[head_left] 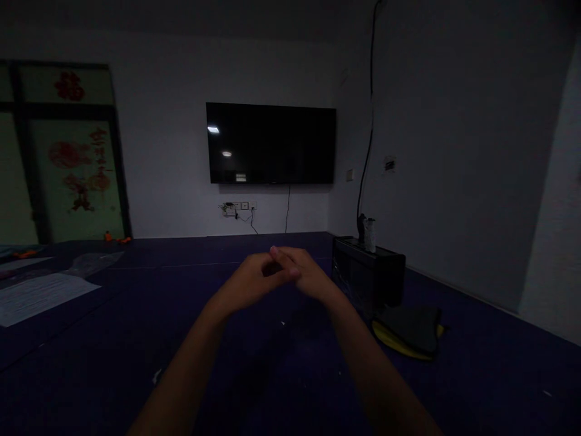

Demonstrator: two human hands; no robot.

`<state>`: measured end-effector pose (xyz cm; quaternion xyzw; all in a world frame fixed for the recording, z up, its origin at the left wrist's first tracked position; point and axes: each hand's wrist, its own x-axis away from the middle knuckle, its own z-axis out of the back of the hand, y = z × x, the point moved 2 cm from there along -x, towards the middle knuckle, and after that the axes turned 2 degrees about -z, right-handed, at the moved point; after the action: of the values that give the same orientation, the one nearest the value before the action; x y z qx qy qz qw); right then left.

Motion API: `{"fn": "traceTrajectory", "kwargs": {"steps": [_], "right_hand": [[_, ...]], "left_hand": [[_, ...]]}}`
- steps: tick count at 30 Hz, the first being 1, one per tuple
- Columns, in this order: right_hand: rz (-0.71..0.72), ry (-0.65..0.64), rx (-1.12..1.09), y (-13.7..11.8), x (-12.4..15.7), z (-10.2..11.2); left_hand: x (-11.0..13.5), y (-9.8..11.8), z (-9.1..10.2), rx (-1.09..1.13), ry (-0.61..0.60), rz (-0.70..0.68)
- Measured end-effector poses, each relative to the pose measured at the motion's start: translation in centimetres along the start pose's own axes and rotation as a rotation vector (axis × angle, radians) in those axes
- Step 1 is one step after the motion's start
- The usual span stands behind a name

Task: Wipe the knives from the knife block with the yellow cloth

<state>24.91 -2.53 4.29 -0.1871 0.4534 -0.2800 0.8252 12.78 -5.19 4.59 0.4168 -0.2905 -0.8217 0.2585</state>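
My left hand (pixel 247 281) and my right hand (pixel 309 275) are clasped together in front of me, above the dark blue table surface (pixel 272 375). The fingers bend around each other, and both thumbs rest on top, overlapping. A small dark gap shows between the thumbs and the palms. No object can be seen in either hand; the lower fingers are hidden. Nearest to my right hand is a black box (pixel 367 269), with a crumpled clear plastic bottle (pixel 370 235) standing on it. A grey cloth with yellow underside (pixel 411 330) lies in front of the box.
On the left lie printed paper sheets (pixel 40 297) and a clear plastic bag (pixel 93 261). Small orange items (pixel 115 238) sit by the far left edge. A television (pixel 272 145) hangs on the wall, above sockets and cables (pixel 238 207). The room is dim.
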Motion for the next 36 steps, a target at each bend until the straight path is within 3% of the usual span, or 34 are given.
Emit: {"fn": "traceTrajectory", "kwargs": {"steps": [3, 5, 8, 12, 15, 20, 23, 30, 36], "right_hand": [[-0.023, 0.074, 0.12, 1.2, 0.1, 1.9], [-0.066, 0.209, 0.199, 2.2, 0.2, 3.7], [-0.099, 0.543, 0.321, 4.0, 1.1, 7.2], [-0.239, 1.125, 0.543, 6.7, 4.0, 11.8], [-0.268, 1.349, 0.698, 8.9, 6.3, 13.7], [-0.529, 1.313, 0.633, 12.8, 8.3, 14.2], [-0.612, 1.284, 0.602, 14.0, 8.6, 13.7], [-0.651, 1.345, 0.6, 14.7, 8.7, 12.9], [-0.55, 1.411, 0.618, 15.3, 8.6, 13.1]], "left_hand": [[0.2, 0.4, 2.2, -0.068, 0.215, 0.012], [0.7, 0.7, 4.0, -0.123, 0.375, 0.043], [1.7, 0.9, 6.3, -0.115, 0.551, 0.077], [2.8, 0.7, 8.3, -0.042, 0.718, 0.096], [3.3, 0.4, 9.4, -0.004, 0.809, 0.113], [3.6, -0.1, 10.4, 0.054, 0.913, 0.128], [3.6, -0.2, 10.6, 0.08, 0.941, 0.132], [3.8, 0.0, 10.4, 0.076, 0.941, 0.127], [3.8, 0.0, 10.4, 0.045, 0.924, 0.122]]}}
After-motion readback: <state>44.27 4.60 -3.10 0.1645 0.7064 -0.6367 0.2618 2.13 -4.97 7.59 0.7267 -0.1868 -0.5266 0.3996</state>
